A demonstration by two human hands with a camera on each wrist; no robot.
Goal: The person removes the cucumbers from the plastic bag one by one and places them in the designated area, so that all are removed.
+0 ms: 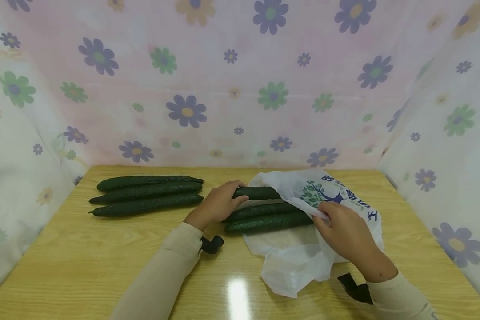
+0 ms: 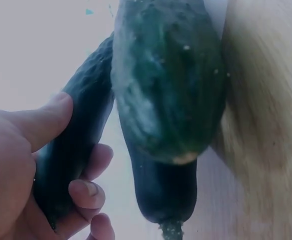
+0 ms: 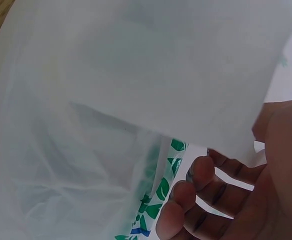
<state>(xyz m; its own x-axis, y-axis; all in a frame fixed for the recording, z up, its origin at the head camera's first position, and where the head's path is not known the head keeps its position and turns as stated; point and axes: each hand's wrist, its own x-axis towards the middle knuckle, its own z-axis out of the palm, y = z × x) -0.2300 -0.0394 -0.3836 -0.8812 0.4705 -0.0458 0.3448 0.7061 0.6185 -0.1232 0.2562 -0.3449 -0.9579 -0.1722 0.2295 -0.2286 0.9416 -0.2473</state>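
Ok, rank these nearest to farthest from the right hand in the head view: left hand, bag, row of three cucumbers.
1. Bag: in the grip of the right hand.
2. Left hand: to its left, holding a cucumber.
3. Row of three cucumbers: farther left, on the table.

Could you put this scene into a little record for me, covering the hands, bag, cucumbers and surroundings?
Left hand: grips a cucumber partly covered by the bag
Right hand: pinches the bag's edge
Bag: white, with a green and blue tree print
Other cucumbers at the bag: two, partly inside
Loose cucumbers: three, side by side, left of the bag
Table: wood-grain
Backdrop: flower-patterned cloth
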